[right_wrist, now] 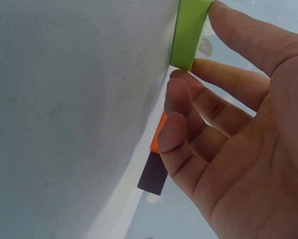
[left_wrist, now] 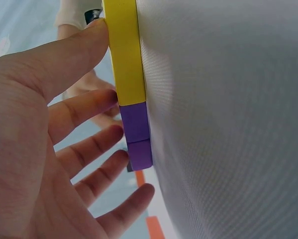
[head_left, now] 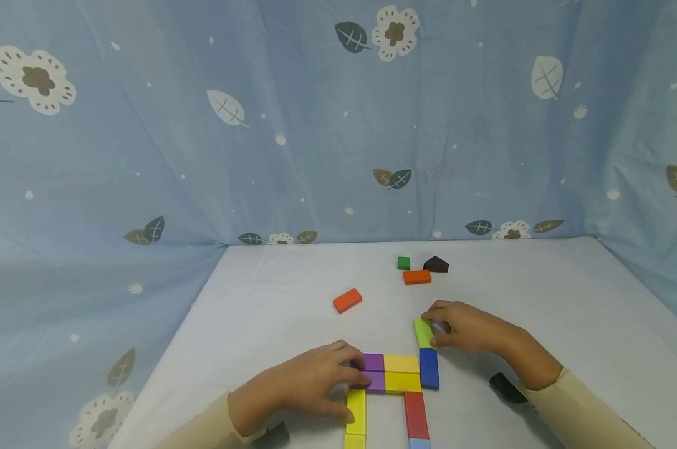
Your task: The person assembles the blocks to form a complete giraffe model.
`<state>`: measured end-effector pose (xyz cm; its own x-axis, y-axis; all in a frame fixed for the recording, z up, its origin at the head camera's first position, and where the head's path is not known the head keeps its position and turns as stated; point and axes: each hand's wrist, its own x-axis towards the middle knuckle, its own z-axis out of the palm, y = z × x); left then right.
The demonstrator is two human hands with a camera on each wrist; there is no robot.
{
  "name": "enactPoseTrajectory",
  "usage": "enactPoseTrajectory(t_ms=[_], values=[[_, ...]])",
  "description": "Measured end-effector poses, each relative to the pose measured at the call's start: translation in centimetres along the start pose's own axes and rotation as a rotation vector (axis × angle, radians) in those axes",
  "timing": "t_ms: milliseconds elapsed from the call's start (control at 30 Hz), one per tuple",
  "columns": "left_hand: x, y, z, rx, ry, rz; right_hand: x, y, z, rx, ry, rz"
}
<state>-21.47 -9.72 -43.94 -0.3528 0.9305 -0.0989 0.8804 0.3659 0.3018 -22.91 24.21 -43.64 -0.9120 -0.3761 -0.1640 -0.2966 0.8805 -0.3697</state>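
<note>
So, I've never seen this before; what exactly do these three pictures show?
No machine here, just a person's left hand and right hand. The wide picture comes from a camera on the head; the two close ones, from one on each wrist. On the white surface, purple blocks, yellow blocks, a red block and blue blocks are laid edge to edge. Farther off lie two orange blocks, a green block and a dark triangular block. The right hand pinches a lime-green block; the left hand touches yellow and purple ones.
</note>
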Motion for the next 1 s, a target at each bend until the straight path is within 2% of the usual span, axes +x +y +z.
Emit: enactPoseTrajectory(t_ms=[300, 767, 1000], values=[[0.0, 0.04, 0.06, -0.004, -0.003, -0.003, 0.12, 0.07, 0.18, -0.009, -0.016, 0.027], [0.07, 0.09, 0.03, 0.0, 0.001, 0.0, -0.02, 0.0, 0.17, -0.019, -0.006, 0.02], [0.05, 0.08, 0.1, 0.001, -0.002, -0.018, 0.05, 0.13, 0.25, -0.018, -0.011, 0.026]])
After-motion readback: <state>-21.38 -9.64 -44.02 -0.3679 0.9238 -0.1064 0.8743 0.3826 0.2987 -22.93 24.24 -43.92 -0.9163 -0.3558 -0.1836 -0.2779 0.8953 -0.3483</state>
